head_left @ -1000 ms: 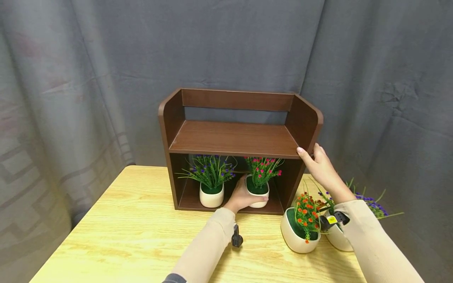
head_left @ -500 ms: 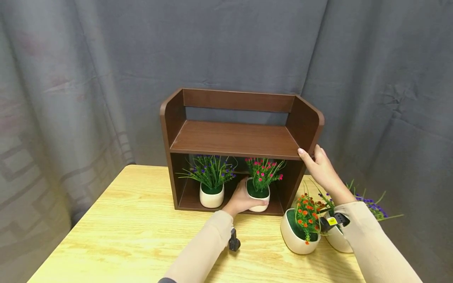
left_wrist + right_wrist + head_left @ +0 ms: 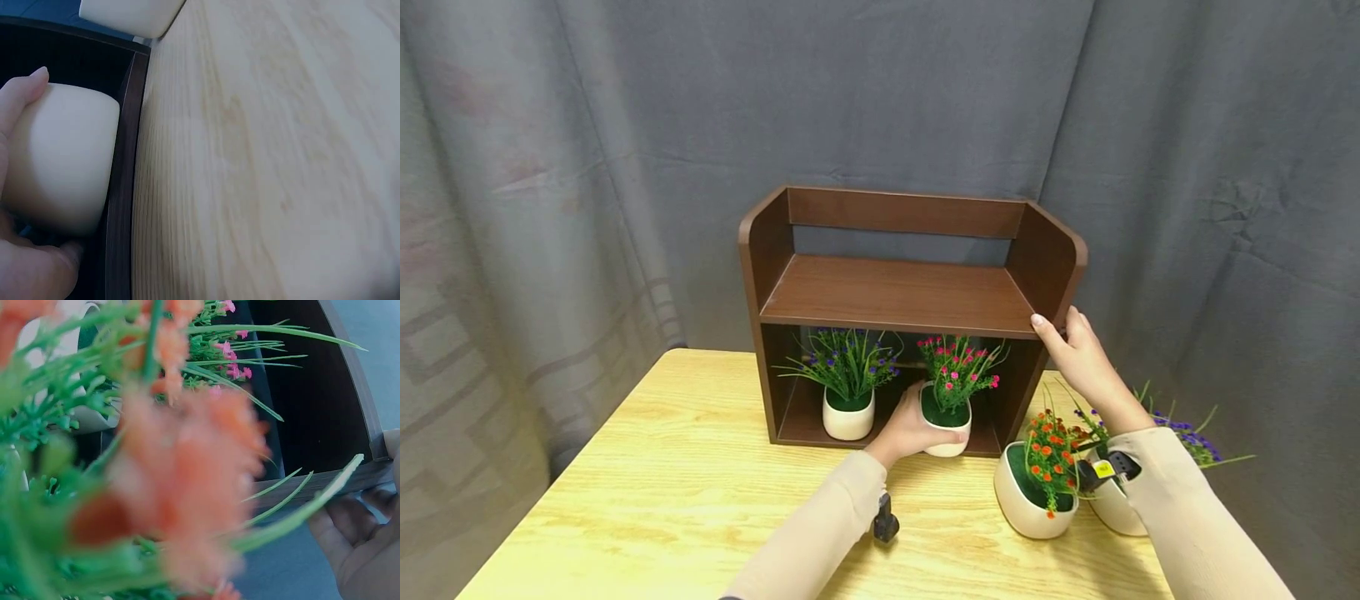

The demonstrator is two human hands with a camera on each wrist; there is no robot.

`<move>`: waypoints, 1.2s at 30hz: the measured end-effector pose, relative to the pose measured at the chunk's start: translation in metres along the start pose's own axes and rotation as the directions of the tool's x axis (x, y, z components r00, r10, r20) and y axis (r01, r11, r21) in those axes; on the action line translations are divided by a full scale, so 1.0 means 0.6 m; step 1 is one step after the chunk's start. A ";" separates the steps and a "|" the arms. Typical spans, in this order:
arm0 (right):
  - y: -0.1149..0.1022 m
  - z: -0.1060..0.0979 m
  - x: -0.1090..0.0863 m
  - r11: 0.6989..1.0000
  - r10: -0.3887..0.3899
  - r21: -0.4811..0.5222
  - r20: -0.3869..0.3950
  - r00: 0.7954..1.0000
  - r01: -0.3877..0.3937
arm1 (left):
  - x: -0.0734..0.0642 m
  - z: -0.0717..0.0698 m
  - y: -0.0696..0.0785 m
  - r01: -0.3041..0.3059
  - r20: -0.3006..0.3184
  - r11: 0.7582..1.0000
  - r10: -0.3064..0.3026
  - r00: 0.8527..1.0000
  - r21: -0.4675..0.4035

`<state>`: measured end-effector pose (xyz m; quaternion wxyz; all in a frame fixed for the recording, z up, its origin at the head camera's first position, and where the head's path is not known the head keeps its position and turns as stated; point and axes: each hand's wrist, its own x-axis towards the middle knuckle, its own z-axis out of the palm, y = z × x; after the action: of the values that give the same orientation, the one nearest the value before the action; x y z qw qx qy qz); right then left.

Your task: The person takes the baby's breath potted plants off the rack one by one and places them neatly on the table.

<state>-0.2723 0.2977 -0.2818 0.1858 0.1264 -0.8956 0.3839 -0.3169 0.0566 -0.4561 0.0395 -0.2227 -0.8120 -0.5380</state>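
My left hand (image 3: 910,427) grips a small white flowerpot (image 3: 65,150) with pink artificial flowers (image 3: 957,362). This pot sits at the front of the lower compartment of a dark brown two-tier shelf (image 3: 887,292); in the left wrist view it stands right by the shelf's front edge strip. The thumb lies across the pot's front and the other fingers reach around its left side. With my right hand (image 3: 1084,367) I hold the shelf's right side panel, thumb on its front edge and fingers on the outer face. Left of the gripped pot stands another white pot (image 3: 848,423) with purple flowers.
To the right of the shelf, a white pot (image 3: 1026,508) with orange flowers stands on the wooden table (image 3: 662,500). Behind it, a purple-flowered pot (image 3: 1116,510) is partly hidden by my right forearm. Grey curtains (image 3: 910,92) hang behind the shelf.
My left hand has drawn the pink-flowered pot slightly toward me, to the shelf's front edge, and my left forearm has shifted back and left. My right hand keeps its place on the side panel.
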 end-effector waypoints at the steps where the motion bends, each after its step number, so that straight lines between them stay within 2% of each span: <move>1: 0.000 0.000 0.000 1.000 -0.001 -0.001 -0.001 1.000 0.001 | -0.003 -0.002 0.002 -0.006 -0.002 1.000 0.006 1.000 -0.002; 8: 0.002 0.000 -0.001 1.000 0.001 -0.004 -0.005 1.000 -0.001 | -0.020 -0.011 0.003 0.041 0.012 0.999 -0.041 0.999 0.004; 13: 0.003 0.001 -0.001 1.000 0.004 -0.003 -0.006 1.000 -0.004 | -0.031 -0.016 0.003 -0.005 0.017 1.000 0.005 1.000 -0.010; 15: 0.002 0.001 0.000 1.000 0.001 0.002 -0.005 1.000 -0.001 | -0.037 -0.019 0.005 -0.001 0.020 1.000 0.001 1.000 0.000; 24: 0.000 0.000 0.000 1.000 0.003 0.010 0.001 1.000 -0.003 | -0.067 -0.025 0.017 0.032 0.017 0.999 -0.033 0.999 0.035; 36: 0.000 0.000 0.001 1.000 0.001 -0.001 -0.006 1.000 -0.001 | -0.105 -0.022 0.041 0.070 0.033 0.997 -0.071 0.997 0.019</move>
<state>-0.2726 0.2980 -0.2816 0.1882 0.1246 -0.8954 0.3839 -0.2529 0.0328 -0.4483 0.0087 -0.2026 -0.8248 -0.5279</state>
